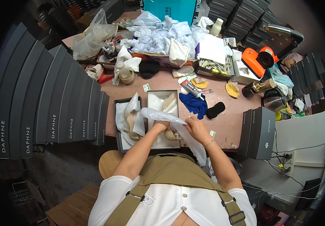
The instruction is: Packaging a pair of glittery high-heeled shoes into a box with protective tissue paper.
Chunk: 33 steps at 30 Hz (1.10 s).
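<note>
My right hand [197, 128] pinches the edge of a long strip of white tissue paper [155, 114], which hangs down along my forearm. Under the paper, my left hand [161, 124] reaches over the open shoe box [178, 98]; its fingers are hidden. A beige high-heeled shoe [172, 135] in that box lies beside my left hand, partly covered by hand and paper. Just left, the dark box half [119, 136] holds another beige heeled shoe [130, 121] on white paper.
Grey shoe boxes [62, 98] stand in a row at left, and more boxes [258, 132] at right. Behind lie a blue cloth [193, 104], a glue tube [191, 89], a black pad [215, 110], and a heap of crumpled paper [162, 37]. An orange tool [253, 62] sits far right.
</note>
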Motion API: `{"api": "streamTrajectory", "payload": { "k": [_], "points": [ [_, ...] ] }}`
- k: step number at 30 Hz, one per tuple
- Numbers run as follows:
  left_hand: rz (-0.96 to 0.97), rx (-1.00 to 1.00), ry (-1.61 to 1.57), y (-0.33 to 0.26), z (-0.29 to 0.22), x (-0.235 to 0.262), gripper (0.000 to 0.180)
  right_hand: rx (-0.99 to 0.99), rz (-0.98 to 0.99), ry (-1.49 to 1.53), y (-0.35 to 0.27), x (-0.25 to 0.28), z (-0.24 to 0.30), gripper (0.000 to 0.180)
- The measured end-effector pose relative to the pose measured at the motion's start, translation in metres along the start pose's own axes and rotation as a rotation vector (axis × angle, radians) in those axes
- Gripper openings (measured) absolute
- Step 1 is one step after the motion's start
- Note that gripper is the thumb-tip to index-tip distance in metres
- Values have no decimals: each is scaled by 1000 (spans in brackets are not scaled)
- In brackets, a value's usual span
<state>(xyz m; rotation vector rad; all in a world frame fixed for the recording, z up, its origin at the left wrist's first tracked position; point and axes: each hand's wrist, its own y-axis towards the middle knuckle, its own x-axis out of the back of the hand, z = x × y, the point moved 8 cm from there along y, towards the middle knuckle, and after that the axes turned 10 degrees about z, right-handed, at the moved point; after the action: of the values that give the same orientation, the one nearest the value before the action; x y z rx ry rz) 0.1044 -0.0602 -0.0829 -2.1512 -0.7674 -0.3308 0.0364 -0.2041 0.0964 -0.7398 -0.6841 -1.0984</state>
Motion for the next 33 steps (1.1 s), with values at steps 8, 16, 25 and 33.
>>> {"api": "streamTrajectory", "payload": {
  "k": [8,16,25,33],
  "points": [
    [323,-471,-1477,-103,-20,41,27,-68,-224,393,44,112,-16,22],
    [-28,-320,-1225,-146,16,81,28,-167,-97,263,104,72,-10,20],
    [-404,-373,-1676,-193,123,88,32,-140,-226,7,102,52,-3,16],
    [272,-530,-1068,-233,-61,115,63,308,-86,-213,68,77,94,22]
  ]
}}
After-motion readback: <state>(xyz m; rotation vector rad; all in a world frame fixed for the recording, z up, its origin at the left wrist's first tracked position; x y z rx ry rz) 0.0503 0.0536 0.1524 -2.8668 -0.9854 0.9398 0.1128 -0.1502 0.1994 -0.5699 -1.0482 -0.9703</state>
